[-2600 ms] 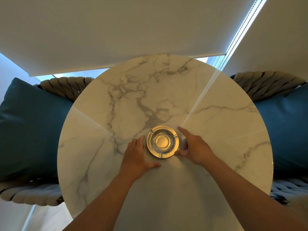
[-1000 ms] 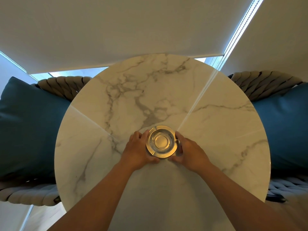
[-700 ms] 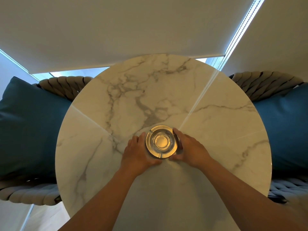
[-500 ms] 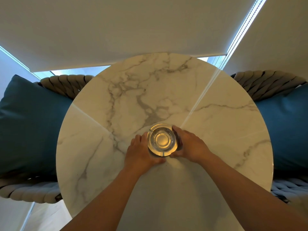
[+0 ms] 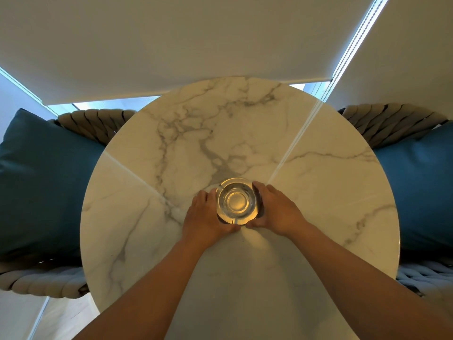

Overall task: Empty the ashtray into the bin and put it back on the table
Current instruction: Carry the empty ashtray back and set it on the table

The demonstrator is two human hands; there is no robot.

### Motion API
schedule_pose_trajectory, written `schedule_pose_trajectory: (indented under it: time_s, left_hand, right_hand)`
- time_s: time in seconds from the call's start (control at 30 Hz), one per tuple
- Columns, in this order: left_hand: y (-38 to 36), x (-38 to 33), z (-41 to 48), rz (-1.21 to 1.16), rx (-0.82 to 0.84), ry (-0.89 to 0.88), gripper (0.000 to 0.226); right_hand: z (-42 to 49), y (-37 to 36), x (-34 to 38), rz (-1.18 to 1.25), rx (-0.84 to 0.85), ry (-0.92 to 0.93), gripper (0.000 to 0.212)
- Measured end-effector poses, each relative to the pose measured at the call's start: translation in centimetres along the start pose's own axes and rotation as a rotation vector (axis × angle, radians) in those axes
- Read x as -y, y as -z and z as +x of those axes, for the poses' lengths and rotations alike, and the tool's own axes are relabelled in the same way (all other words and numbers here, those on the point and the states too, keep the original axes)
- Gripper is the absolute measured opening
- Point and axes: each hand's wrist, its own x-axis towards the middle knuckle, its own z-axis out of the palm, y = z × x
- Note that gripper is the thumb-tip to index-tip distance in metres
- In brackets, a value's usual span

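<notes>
Near the round marble desk's (image 5: 318,204) centre, both hands, left (image 5: 208,218) at nine o'clock and right (image 5: 277,212) at three, clasp the round clear-glass ashtray (image 5: 236,201) by its rim: it looks heavy, slick and breakable.

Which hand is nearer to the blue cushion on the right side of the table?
Right. The right hand grips the ashtray's right edge, on the side facing that blue cushion; the left hand holds the ashtray's left edge, farther away.

I read this as a home lounge or balcony-side sitting corner: round marble-look surface (image 5: 318,192), woven rope-back chairs (image 5: 392,121) on either side with teal cushions (image 5: 44,182), and pale roller blinds (image 5: 171,40) drawn over bright windows.
</notes>
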Motion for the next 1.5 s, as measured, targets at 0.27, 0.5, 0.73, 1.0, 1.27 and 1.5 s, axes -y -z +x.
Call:
schedule_pose_trajectory:
  time_s: [0.27, 0.5, 0.73, 1.0, 1.27, 1.5]
  left_hand:
    - [0.4, 0.1, 0.7, 0.013, 0.033, -0.035, 0.100]
    - [0.8, -0.2, 0.9, 0.061, 0.054, -0.074, 0.112]
    - [1.6, -0.1, 1.0, 0.053, 0.093, -0.085, 0.114]
    - [1.7, 0.1, 0.8, 0.080, 0.111, -0.096, 0.114]
    - [1.4, -0.5, 0.9, 0.118, 0.124, -0.112, 0.114]
    - [1.4, 0.0, 0.4, 0.127, 0.116, -0.107, 0.117]
  right_hand:
    - [0.8, 0.5, 0.3, -0.122, 0.034, 0.029, 0.112]
    - [-0.3, -0.2, 0.9, -0.055, -0.003, -0.013, 0.111]
    - [0.0, 0.3, 0.4, -0.060, 0.029, 0.011, 0.121]
    - [-0.1, -0.3, 0.2, -0.071, 0.041, 0.013, 0.116]
    - [-0.5, 0.0, -0.4, -0.064, 0.024, -0.002, 0.115]
    - [-0.7, -0.3, -0.2, -0.076, 0.039, -0.008, 0.115]
